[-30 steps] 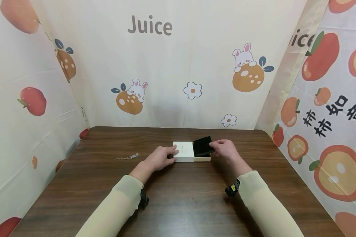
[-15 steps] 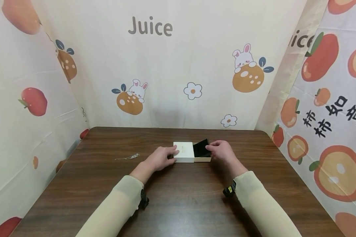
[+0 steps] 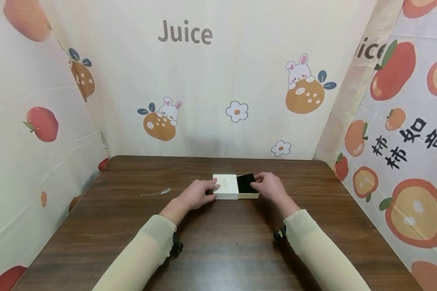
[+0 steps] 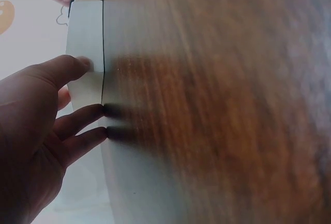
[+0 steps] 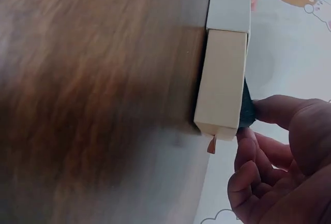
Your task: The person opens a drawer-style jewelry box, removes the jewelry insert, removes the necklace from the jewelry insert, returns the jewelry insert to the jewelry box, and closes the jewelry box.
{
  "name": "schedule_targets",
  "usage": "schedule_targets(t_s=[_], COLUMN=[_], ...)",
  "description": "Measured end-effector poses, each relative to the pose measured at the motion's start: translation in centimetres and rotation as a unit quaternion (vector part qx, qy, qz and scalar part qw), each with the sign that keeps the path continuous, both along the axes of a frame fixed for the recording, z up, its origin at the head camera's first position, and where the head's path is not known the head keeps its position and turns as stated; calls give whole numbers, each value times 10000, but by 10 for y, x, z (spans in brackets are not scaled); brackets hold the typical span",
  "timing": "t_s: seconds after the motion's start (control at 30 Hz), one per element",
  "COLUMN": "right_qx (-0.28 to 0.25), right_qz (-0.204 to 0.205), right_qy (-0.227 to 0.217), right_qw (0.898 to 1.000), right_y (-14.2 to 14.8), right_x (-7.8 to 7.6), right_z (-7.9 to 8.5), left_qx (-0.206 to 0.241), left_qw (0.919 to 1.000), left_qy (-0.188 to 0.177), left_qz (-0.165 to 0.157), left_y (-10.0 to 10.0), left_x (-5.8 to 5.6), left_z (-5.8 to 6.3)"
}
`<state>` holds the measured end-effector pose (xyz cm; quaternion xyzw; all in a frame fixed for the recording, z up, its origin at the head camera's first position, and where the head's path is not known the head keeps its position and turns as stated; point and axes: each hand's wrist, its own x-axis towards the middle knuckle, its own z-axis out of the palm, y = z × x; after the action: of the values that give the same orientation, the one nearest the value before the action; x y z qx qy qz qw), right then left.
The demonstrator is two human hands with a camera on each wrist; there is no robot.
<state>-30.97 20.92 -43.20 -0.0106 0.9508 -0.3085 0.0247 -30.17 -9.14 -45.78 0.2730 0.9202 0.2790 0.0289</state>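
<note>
A small white slide-out box [image 3: 226, 186] lies toward the back of the table, its cream drawer [image 5: 222, 79] pulled out to the right. My left hand [image 3: 196, 193] grips the sleeve's left end, thumb on the front side, while two other fingertips rest on the table. With my right hand [image 3: 271, 186] I pinch a black pad [image 3: 245, 184] at its right edge. The pad lies over the drawer, its raised edge showing above the wall in the right wrist view. A short ribbon tab [image 5: 211, 145] sticks out from the drawer's end.
A thin silver chain necklace [image 3: 156, 193] lies on the brown wooden table [image 3: 218, 250], left of the box. Printed curtains [image 3: 204, 81] hang behind the table and along both sides. Each wrist carries a small black camera.
My right hand has moved left and the black pad has come down from a tilt to lie nearly flat over the drawer. The left hand and the box have stayed put.
</note>
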Motion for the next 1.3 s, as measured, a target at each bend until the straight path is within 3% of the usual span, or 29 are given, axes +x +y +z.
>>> schedule_targets(t_s=[0.47,0.73,1.0,1.3], right_qx=[531,575,284,410], right_qz=[318,580,290,382], right_qy=[-80,224,486,79], right_qw=[9981,9964,9980,9984], right_y=[0,5,22,32], right_x=[-1,0,0,-2], right_z=[-13,-11,-3,-8], left_qx=[-7,33,-28,-11], left_qw=[9999,10000,10000,9999], left_qy=[-140,-32,-67,-94], left_qz=[83,32,34,76], left_y=[1,1,1,1], left_x=[0,2,3,2], left_z=[0,2,3,0])
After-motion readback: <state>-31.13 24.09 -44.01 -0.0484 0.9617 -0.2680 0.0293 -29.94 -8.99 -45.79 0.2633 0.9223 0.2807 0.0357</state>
